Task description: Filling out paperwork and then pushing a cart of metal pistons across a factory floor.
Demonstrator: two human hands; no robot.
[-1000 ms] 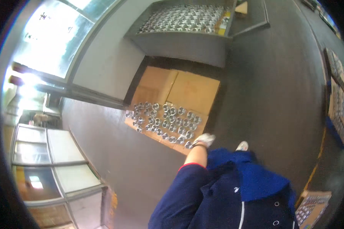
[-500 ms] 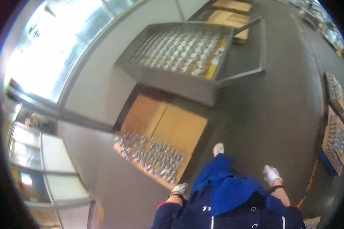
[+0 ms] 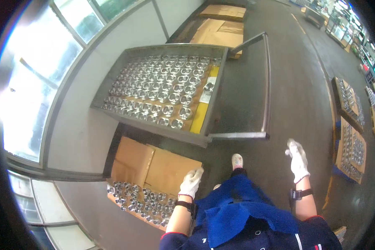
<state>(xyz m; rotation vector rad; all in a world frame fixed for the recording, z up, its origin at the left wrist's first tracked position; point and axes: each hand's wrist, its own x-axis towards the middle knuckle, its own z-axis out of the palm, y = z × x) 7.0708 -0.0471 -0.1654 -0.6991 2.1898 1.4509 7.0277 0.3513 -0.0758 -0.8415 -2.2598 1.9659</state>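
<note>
While floor flanks the cart's edge, left hand and right hand seem empty.

The dark floor in front of you carries a grey metal cart, its tray holding rows of shiny piston-like parts over brown cardboard. Along the tray's right side you see a yellow strip and a white sheet with one part on it. Low on your left, a cardboard base bears loosely clustered metal parts. On your right, two cardboard-topped stacks hold more parts; flat cardboard lies beyond the cart.
</note>
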